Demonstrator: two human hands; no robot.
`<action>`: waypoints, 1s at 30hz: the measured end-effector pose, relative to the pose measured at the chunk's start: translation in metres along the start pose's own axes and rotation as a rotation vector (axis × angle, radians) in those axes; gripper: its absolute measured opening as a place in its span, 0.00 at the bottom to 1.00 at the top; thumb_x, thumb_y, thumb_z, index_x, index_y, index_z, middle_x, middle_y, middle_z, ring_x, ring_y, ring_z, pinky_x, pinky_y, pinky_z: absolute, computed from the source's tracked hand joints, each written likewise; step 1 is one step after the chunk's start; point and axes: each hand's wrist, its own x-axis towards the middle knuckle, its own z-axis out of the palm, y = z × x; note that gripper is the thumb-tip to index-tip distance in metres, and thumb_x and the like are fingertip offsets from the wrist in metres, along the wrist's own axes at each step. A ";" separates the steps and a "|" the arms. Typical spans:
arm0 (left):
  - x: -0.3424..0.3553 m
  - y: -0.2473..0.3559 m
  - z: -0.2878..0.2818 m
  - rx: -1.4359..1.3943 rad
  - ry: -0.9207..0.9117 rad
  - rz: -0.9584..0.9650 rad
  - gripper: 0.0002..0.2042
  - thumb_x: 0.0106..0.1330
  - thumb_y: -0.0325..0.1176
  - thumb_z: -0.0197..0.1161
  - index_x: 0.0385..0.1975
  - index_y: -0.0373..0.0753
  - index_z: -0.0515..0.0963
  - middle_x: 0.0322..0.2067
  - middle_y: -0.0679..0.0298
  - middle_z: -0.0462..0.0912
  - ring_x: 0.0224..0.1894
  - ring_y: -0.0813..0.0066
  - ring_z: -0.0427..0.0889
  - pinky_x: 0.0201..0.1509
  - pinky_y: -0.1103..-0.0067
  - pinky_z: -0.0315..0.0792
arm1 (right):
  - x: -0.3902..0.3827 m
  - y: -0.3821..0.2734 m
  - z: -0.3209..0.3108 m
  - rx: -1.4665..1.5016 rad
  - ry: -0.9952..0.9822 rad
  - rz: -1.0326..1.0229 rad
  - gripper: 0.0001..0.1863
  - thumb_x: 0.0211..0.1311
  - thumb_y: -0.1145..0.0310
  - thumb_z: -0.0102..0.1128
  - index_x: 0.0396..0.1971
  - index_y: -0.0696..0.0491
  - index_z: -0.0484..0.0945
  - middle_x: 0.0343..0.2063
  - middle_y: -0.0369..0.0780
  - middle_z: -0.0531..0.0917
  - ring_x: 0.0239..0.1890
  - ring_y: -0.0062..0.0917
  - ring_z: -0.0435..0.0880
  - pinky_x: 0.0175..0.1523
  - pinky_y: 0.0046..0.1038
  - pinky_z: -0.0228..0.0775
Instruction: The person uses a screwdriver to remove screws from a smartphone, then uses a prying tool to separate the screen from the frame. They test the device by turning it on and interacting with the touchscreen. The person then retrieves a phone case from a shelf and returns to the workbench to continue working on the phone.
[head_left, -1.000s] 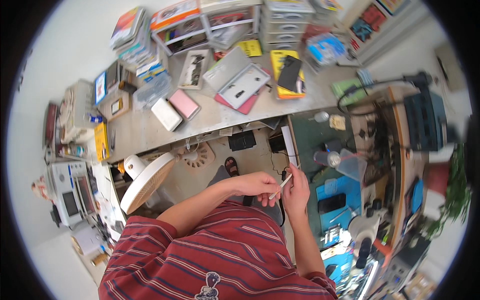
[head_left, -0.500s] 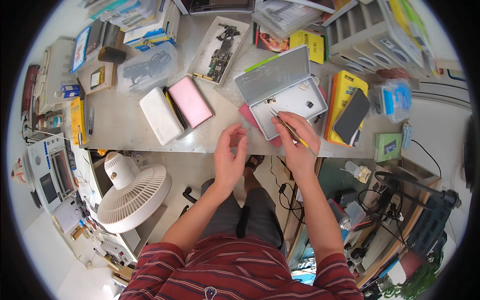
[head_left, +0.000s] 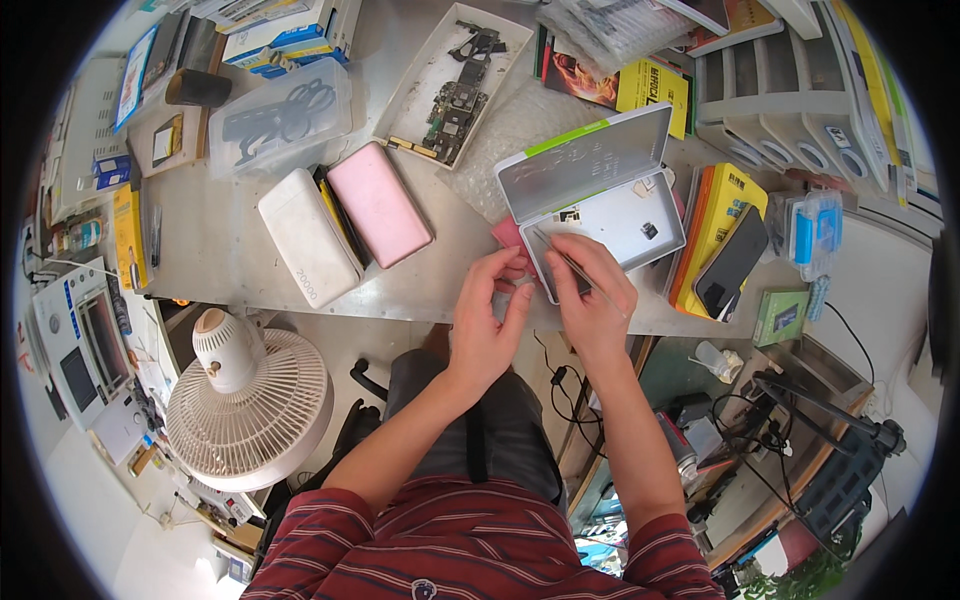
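Observation:
My right hand (head_left: 592, 300) pinches a pair of slim tweezers (head_left: 570, 262), their tips pointing up and left over the near left part of a shallow metal tin. The tin's hinged lid (head_left: 585, 165) is raised, and its pale inside (head_left: 615, 232) holds a small dark square part (head_left: 649, 231) and a few tiny bits. Close beside the tweezers is my left hand (head_left: 485, 325), its fingers loosely curled and the thumb apart; nothing can be made out between them. A pink pad (head_left: 508, 235) shows under the tin's left edge.
Left of the tin lie a white power bank (head_left: 310, 240) and a pink one (head_left: 380, 205). Farther back, a white box (head_left: 400, 110) holds circuit boards. A dark phone (head_left: 732, 262) rests on yellow packages (head_left: 725, 190) at right. A white fan (head_left: 250, 400) stands below the table's edge.
My left hand has come right, closer to the tweezers. My right hand still grips them, with the tips near the tin's left side. The whole view has shifted slightly.

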 end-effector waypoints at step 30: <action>-0.005 0.031 -0.009 -0.518 0.013 -0.366 0.17 0.75 0.29 0.58 0.59 0.30 0.71 0.49 0.56 0.81 0.49 0.71 0.82 0.54 0.75 0.77 | -0.015 -0.033 -0.018 0.555 0.066 0.598 0.09 0.68 0.75 0.63 0.45 0.62 0.83 0.38 0.42 0.87 0.38 0.21 0.87 0.42 0.21 0.77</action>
